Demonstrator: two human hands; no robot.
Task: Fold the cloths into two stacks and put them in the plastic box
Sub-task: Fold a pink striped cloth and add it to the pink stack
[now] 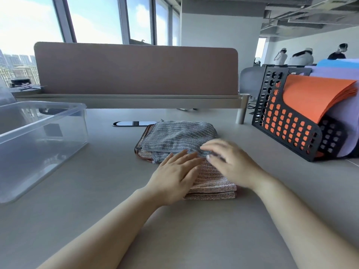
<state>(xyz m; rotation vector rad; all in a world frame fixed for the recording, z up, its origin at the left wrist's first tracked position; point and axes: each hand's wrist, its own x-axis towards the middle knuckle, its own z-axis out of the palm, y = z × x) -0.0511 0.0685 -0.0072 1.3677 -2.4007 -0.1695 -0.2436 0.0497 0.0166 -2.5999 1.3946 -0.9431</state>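
Note:
Two folded stacks lie mid-table. The far stack has a grey striped cloth (178,135) on top of pinkish cloths. The near stack is of pink striped cloths (211,186). My left hand (174,176) lies flat on the near stack's left side, fingers spread. My right hand (229,160) rests over the gap between the stacks, its fingers blurred and touching the grey cloth's near edge. The clear plastic box (44,133) stands at the left with nothing in it.
A black perforated file rack (287,121) with orange, purple and blue folders stands at the right. A brown desk divider (136,68) runs along the back, with a cable slot (135,123) before it. People stand far off at the back right.

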